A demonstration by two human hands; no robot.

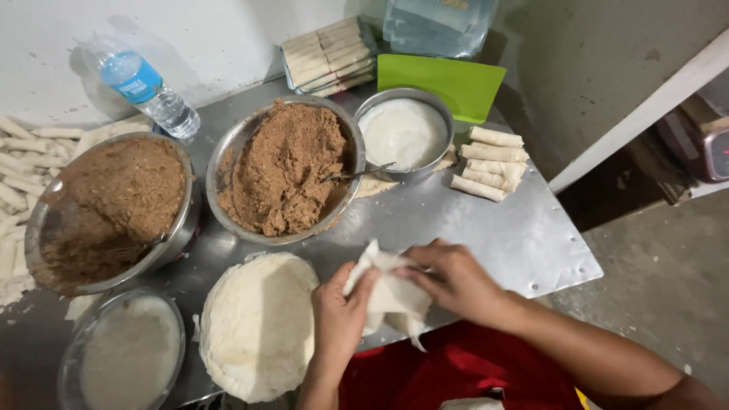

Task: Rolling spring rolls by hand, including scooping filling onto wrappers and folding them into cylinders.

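Observation:
My left hand (339,315) and my right hand (456,279) both grip one thin white wrapper sheet (389,294) above the near edge of the metal table (531,243). The sheet is crumpled and partly folded between my fingers. Just left of my left hand lies a round stack of white wrappers (257,325). Behind it stands a steel bowl of brown filling (282,171) with a spoon (357,174) resting in it.
A second bowl of brown filling (114,209) sits at the left, a bowl of white paste (402,134) at the back, another pale bowl (129,353) at the front left. Finished rolls (490,161) lie at the right, more rolls (19,163) at the far left. A water bottle (144,87), a green board (448,82).

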